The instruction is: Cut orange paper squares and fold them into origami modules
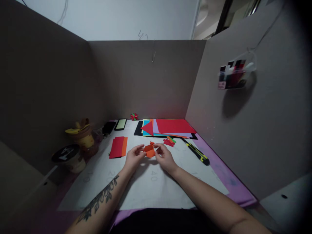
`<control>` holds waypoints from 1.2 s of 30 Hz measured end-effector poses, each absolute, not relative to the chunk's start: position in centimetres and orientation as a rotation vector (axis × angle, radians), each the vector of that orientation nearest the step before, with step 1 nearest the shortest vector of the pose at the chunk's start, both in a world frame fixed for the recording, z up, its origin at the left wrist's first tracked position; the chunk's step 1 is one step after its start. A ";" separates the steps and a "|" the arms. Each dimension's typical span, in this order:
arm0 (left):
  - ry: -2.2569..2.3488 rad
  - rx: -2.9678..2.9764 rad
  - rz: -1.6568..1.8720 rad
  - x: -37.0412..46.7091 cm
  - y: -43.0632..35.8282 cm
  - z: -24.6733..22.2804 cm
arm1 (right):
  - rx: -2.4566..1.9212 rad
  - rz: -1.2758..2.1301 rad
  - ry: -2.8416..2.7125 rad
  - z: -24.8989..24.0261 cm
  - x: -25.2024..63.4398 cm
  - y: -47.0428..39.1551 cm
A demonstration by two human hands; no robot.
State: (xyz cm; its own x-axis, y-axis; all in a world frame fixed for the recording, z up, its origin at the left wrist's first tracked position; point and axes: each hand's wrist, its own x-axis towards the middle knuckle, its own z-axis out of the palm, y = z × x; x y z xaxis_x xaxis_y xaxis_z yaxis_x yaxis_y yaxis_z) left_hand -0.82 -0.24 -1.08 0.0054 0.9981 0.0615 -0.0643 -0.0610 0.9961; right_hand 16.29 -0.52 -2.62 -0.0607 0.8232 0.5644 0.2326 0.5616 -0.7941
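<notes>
Three grey panels (146, 81) enclose the work area; pale wall (122, 19) beyond. White numbered sheet (175, 193) covers purple cloth (236, 185). Clear pouch (235, 74) hangs at right. Left hand (134, 157) and right hand (166, 158) pinch folded orange paper (149, 152) from either side, over the sheet. Coloured paper stack (175, 126) behind, yellow-black tool (196, 151) right, red strips (117, 148) left.

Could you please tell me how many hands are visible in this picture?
2: the left hand is at the left edge of the folded orange paper, and the right hand is at its right edge. No other hand shows.
</notes>
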 end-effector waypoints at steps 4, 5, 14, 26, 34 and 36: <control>1.052 1.261 1.067 -0.6 -0.8 -0.8 | -0.942 0.662 -1.552 -2.4 16.3 -0.4; 1.019 1.309 0.999 -0.6 -0.9 -0.8 | -0.953 0.668 -1.541 -2.4 16.3 -0.3; 1.091 1.274 1.006 -0.7 -0.6 -1.5 | -0.879 0.263 -2.022 -1.9 17.0 -1.2; 1.246 1.333 1.096 -1.2 -0.2 -2.8 | -0.822 0.021 -2.314 -2.8 17.2 0.8; 1.158 2.410 0.832 -2.3 -1.9 -2.0 | -0.707 0.230 -2.506 -2.6 17.9 1.2; 1.131 2.529 0.751 -2.1 -2.6 -1.8 | -0.673 0.308 -2.509 -2.6 18.2 1.7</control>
State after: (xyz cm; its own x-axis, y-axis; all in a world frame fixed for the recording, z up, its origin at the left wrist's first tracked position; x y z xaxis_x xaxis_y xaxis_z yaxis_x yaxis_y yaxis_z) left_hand -2.07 -2.64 -1.83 0.5608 0.7519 0.3468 0.6116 -0.6585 0.4387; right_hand 18.24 1.73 -2.65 -0.7416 0.5192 0.4247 0.4013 0.8508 -0.3394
